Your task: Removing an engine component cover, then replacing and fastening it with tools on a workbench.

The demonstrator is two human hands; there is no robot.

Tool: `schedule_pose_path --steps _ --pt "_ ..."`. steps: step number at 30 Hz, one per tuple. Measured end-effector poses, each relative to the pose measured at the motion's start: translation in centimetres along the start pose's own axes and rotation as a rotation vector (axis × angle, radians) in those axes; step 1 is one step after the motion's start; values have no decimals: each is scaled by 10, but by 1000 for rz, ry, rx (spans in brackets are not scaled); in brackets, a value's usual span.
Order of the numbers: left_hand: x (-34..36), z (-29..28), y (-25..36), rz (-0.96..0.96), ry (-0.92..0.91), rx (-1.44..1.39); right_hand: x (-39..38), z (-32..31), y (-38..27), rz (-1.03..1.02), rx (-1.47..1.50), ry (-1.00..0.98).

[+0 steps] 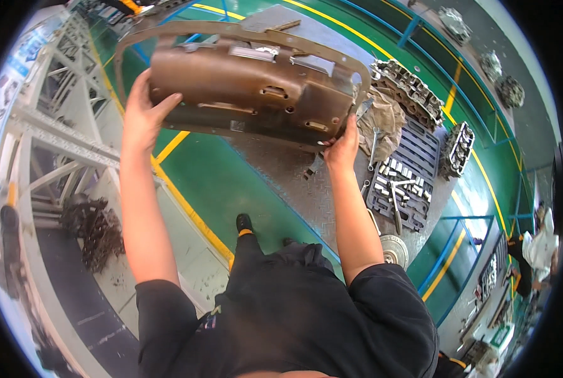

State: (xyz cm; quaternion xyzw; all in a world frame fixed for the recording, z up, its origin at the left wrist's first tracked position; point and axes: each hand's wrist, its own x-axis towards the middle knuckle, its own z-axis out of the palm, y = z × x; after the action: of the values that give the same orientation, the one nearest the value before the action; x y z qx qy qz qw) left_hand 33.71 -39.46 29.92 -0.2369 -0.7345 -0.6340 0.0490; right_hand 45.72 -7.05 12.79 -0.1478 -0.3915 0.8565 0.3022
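Note:
My left hand (144, 113) grips the left end of a large dark brown metal pan (221, 85) with a flanged rim and slotted openings, thumb across its face. My right hand (341, 145) holds its right end. The pan is raised, partly over a steel-plate bench (262, 160). Just right of my right hand on the bench are a crumpled tan cloth (385, 126), a wrench (374, 150) and an open socket case (420, 157) with sockets and a ratchet (395, 208). A cylinder head (420, 91) lies behind the cloth; another (458, 151) sits farther right.
A white metal frame (54, 145) with dark engine parts (98, 233) runs along my left. A round metal disc (395, 252) rests by my right elbow. Blue railings (408, 31) and yellow lines cross the green floor (256, 183). People (517, 264) are at far right among more benches.

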Motion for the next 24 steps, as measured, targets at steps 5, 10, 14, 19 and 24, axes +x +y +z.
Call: schedule_pose_path --steps 5,10,14,19,24 --pt "76 30 -100 -75 -241 11 -13 -19 26 -434 -707 303" --pt "94 88 -215 -164 -328 12 -42 -63 44 -370 -973 455" --pt "113 122 -228 -246 -367 -142 -42 -36 42 -280 -1209 535" --pt "159 156 -238 -318 -521 140 -13 -31 52 -258 -1462 714" --pt "200 172 -257 -272 -545 170 47 -19 56 -192 -1615 752"
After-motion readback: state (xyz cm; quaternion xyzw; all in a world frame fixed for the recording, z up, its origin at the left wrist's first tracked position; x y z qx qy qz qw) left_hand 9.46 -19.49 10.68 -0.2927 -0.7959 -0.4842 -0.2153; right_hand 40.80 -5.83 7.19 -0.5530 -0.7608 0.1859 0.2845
